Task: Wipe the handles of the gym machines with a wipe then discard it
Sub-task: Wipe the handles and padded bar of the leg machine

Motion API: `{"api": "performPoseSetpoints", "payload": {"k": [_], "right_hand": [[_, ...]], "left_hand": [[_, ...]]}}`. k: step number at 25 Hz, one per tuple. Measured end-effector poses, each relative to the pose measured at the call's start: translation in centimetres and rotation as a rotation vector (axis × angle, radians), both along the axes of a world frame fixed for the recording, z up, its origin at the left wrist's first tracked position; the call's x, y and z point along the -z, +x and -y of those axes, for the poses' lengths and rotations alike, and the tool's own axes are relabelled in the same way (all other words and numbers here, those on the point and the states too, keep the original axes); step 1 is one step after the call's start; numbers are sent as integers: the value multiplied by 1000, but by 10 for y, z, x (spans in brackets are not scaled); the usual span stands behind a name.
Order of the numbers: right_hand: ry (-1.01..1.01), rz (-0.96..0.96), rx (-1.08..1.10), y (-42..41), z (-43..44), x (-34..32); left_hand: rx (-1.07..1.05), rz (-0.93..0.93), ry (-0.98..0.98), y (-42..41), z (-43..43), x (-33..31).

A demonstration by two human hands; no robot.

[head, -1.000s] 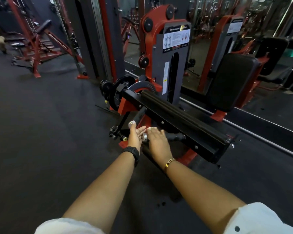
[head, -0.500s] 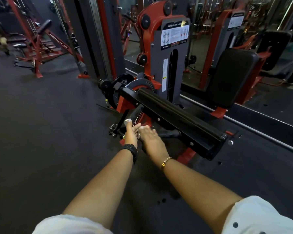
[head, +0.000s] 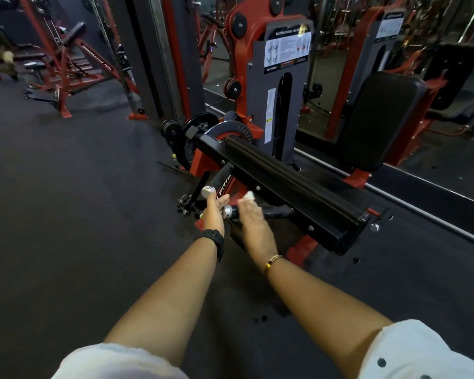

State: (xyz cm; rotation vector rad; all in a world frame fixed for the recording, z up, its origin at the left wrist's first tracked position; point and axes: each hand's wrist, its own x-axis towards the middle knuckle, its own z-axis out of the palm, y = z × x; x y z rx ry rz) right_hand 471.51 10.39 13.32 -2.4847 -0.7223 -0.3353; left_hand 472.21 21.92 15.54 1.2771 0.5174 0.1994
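Two black handles stick out under the long black pad bar (head: pixel 285 173) of a red leg-curl machine (head: pixel 257 64). The upper handle (head: pixel 220 177) slants toward me and ends in a silver cap. Below it, the lower handle (head: pixel 278 212) runs sideways, its silver cap just beside my left hand. My left hand (head: pixel 214 214) is between the two caps with its fingers straight, holding nothing. My right hand (head: pixel 253 220), blurred, lies over the lower handle. It holds a small white wipe (head: pixel 249 195) at its fingertips, close to the pad bar's side.
A black seat back pad (head: pixel 381 119) stands to the right in front of a wall mirror (head: pixel 449 64). Red benches and racks (head: pixel 66 64) fill the far left. A weight plate (head: pixel 192 143) hangs at the machine's pivot. Dark rubber floor (head: pixel 66 214) spreads to the left and near me.
My right hand has moved apart from the left and slid along the lower handle, and the white wipe now shows at its fingertips. The left hand's fingers have spread.
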Motion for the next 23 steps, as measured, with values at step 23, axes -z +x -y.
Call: {"api": "performPoseSetpoints", "payload": {"k": [23], "right_hand": [[-171, 66, 277, 37, 34, -5]], "left_hand": [[-34, 53, -65, 2, -4, 4]]}}
